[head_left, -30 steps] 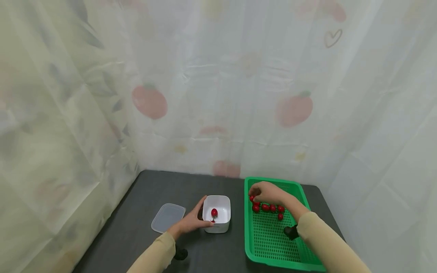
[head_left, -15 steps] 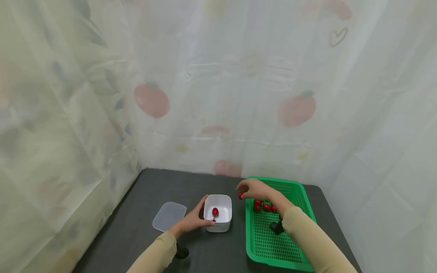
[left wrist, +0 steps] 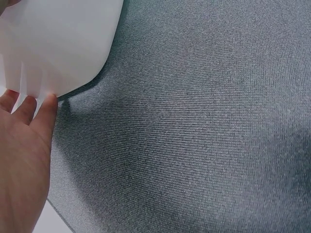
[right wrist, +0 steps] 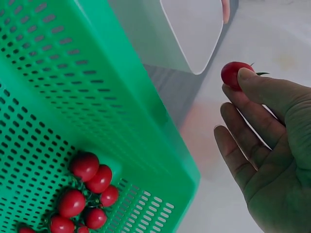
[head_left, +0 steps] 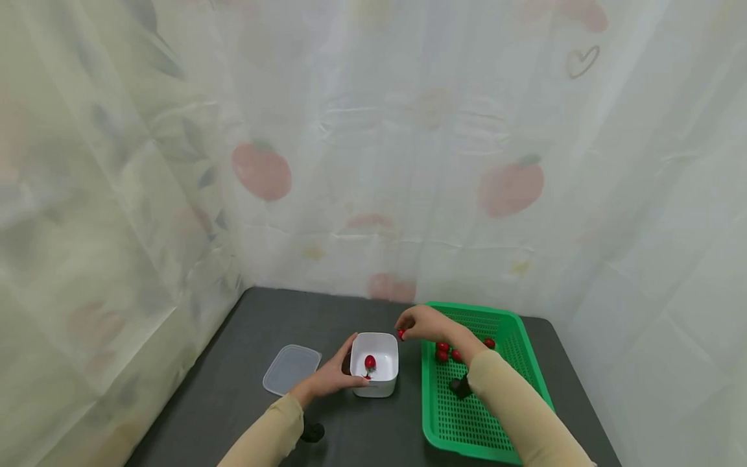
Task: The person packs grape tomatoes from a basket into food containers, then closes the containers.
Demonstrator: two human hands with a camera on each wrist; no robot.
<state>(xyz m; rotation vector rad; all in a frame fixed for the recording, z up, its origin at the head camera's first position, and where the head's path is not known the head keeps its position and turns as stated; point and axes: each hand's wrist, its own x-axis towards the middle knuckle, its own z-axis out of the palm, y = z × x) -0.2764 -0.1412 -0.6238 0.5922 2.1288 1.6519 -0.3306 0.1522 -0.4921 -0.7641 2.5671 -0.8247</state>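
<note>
My left hand (head_left: 331, 378) grips the white square container (head_left: 376, 390) from its left side, thumb along the near rim. In the left wrist view, several fingertips (left wrist: 47, 103) press against the container's wall. One cherry tomato (head_left: 370, 361) with a stem lies inside it. Between thumb and index finger my right hand (head_left: 426, 323) pinches another cherry tomato (right wrist: 232, 74), its green stem showing; the other fingers are loosely bent. That hand is just right of the container, above the left edge of the green basket (head_left: 428, 415). Several cherry tomatoes (right wrist: 71, 203) lie in the basket, partly hidden by the right arm in the head view.
A translucent lid (head_left: 291, 369) lies on the dark table (head_left: 350, 441), left of the container. Patterned curtains (head_left: 385, 162) hang behind and on both sides of the table.
My right hand has moved left, out from over the basket towards the container, with a cherry tomato pinched in it. The left hand keeps its grip on the container.
</note>
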